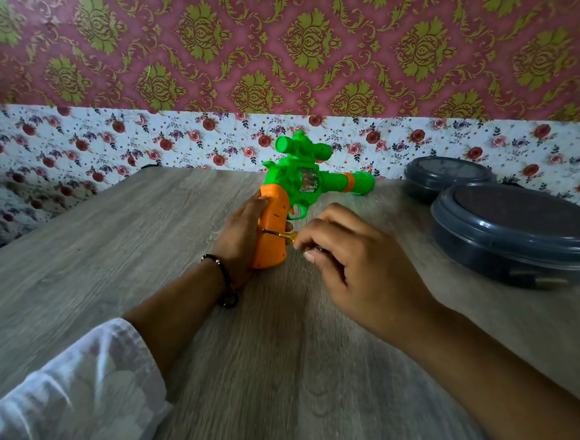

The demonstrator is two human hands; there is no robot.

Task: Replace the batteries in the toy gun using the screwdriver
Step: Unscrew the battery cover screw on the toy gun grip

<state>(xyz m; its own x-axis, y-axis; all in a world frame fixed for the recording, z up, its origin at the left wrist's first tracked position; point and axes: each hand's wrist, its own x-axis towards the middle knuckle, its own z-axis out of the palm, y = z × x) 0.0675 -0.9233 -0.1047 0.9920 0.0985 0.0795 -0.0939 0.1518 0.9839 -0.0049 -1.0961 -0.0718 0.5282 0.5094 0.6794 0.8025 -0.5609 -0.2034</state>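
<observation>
- Head view, item one: we record a bright green plastic toy gun with an orange grip point(285, 199), standing upright on its grip butt near the middle of the grey wood-grain tabletop point(89, 274). Its barrel, ringed with an orange band, points to the right, and a green scope sits on top. A clear window shows in the side of the body.
- Item two: we note the left hand point(241, 237) wrapped round the orange grip from the left side, fingers curled over the back edge and the thumb tip showing at the right edge. A black beaded bracelet point(224, 280) circles the wrist, and a white sleeve point(74, 387) covers the forearm lower down.
- Item three: we list a small screwdriver with a thin dark shaft and a yellow handle point(280, 234), lying roughly level with its tip against the right face of the orange grip, about halfway up.
- Item four: we log the right hand point(348, 254) just right of the gun, fingers curled and pinching the rear end of the screwdriver between thumb and fingertips; most of the handle is hidden under the fingers.
- Item five: we count two round dark blue-grey plastic containers with lids, the nearer one point(517, 235) at the right edge of the table, the farther one point(447, 177) behind it and touching or nearly so; we cannot tell which.
- Item six: we enter a white floral-print sheet point(81, 143) behind the table, and pink wallpaper with gold-green damask motifs point(293, 48) above it.
</observation>
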